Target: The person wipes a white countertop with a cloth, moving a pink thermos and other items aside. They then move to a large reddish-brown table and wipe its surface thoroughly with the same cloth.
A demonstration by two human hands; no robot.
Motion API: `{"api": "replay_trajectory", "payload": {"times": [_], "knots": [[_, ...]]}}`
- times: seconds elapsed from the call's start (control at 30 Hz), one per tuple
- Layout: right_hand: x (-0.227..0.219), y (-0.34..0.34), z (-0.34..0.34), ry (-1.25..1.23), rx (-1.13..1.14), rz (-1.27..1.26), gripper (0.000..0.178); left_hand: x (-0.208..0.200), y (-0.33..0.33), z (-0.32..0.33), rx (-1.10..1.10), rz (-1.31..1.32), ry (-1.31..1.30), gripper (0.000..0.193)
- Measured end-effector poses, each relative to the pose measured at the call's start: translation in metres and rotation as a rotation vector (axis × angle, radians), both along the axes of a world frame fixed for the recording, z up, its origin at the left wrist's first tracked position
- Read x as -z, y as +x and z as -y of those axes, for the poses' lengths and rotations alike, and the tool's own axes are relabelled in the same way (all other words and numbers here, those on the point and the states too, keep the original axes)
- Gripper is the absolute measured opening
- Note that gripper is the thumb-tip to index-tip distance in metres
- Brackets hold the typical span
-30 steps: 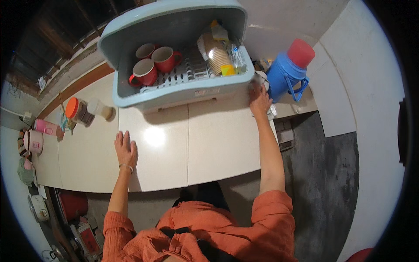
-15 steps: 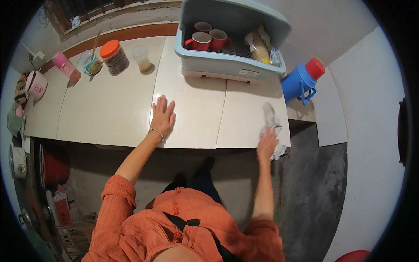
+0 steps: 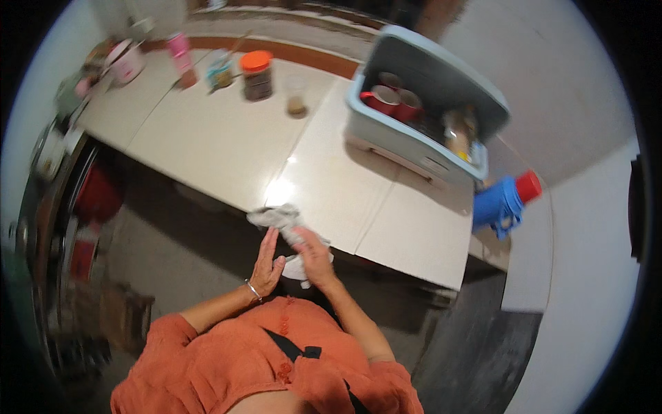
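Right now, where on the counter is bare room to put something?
The counter looks bare between the orange-lidded jar and the front edge, and between the blue bin and that edge. Crowded: back left, around the pink container, and front middle, with cloth and right hand.

Grey-white cloth (image 3: 274, 217), cream countertop (image 3: 207, 145), orange shirt (image 3: 234, 352), pale-blue bin (image 3: 407, 147), red mugs (image 3: 383, 100), blue flask (image 3: 494, 201) with red cap (image 3: 528, 185)

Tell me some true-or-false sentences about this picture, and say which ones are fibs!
1. The right hand touches the cloth. True.
2. The bracelet is on the right wrist. False: it is on the left wrist.
3. Three red mugs are inside the pale blue bin. True.
4. The thermos cap is green. False: it is red.
5. The orange-lidded jar stands upright on the counter. True.
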State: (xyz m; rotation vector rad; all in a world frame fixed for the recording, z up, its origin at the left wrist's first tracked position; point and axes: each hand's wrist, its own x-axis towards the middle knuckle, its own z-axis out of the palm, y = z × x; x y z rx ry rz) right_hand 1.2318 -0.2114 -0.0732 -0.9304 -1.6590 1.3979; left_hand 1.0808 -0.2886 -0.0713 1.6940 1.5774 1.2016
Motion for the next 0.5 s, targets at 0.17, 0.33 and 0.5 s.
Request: {"api": "replay_trajectory", "payload": {"times": [0.17,0.33,0.5], "knots": [[-0.051,0.062,-0.053,0.344,0.225,0.212,0.035,0.006,0.025,0.037,-0.149,0.054,-0.124,0.057],[0.003,0.072,-0.077,0.537,0.146,0.678,0.034,0.020,0.062,0.052,-0.184,0.130,-0.210,0.054],[0.008,0.007,-0.036,0.563,-0.382,0.364,0.030,0.026,0.087,0.083,-0.413,0.261,-0.248,0.061]]}}
